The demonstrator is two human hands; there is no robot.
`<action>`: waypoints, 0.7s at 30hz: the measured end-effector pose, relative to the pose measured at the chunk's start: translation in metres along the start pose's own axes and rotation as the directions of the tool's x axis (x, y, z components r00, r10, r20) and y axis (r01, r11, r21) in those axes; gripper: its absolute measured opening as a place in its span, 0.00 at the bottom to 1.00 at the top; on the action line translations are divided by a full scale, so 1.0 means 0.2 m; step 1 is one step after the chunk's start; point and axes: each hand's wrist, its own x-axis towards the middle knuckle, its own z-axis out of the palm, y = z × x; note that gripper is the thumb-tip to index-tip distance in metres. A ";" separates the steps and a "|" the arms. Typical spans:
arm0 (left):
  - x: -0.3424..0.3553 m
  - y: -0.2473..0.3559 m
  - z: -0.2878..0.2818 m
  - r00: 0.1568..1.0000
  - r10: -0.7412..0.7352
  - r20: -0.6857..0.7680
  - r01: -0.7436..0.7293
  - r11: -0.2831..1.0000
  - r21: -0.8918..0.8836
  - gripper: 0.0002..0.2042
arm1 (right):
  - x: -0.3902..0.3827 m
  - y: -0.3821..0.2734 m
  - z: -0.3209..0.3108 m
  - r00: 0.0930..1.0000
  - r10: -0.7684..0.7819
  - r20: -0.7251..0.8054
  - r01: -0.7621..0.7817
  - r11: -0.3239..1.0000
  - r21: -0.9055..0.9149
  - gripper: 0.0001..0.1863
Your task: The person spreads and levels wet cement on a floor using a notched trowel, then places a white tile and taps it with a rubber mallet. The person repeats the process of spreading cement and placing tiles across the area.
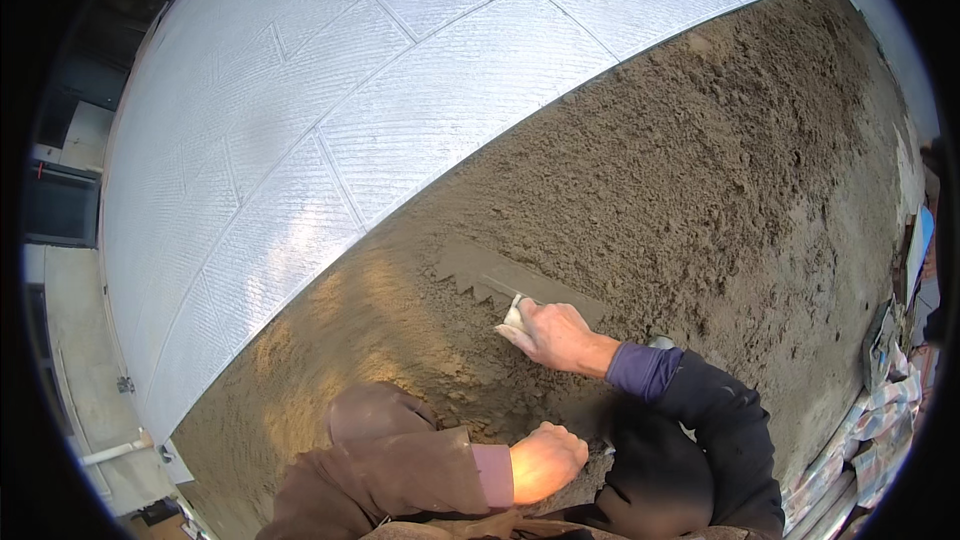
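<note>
My right hand is closed round the pale handle of a flat trowel. Its long blade lies on the grey-brown mortar bed, partly hard to tell from the mortar because both are the same colour. Jagged, tooth-like marks show beside the blade's near edge. My left hand is curled into a fist near my knees, back of the hand upward, and no object shows in it. The mortar is smoother to the left of the trowel and rough and crumbly to the right and beyond.
Pale ribbed floor tiles in a staggered layout border the mortar along a diagonal edge. A white pipe and a wall stand at the left. Crumpled checked sheeting lies at the right rim. My bent knees are close to the mortar.
</note>
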 end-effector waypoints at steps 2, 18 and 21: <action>0.02 -0.01 0.00 0.997 -0.022 0.074 0.023 1.000 -0.010 0.18 | 0.02 0.18 -0.13 0.984 0.044 -0.175 -0.044 0.999 0.003 0.28; 0.13 -0.08 -0.15 0.997 -0.075 -0.031 0.078 0.993 0.084 0.20 | -0.22 1.40 -1.23 0.398 0.490 -0.775 -0.740 0.671 0.045 0.33; 0.10 -0.06 -0.12 0.996 -0.084 -0.027 0.086 0.994 0.067 0.20 | -0.25 1.44 -1.22 0.373 0.398 -0.838 -0.762 0.647 -0.032 0.31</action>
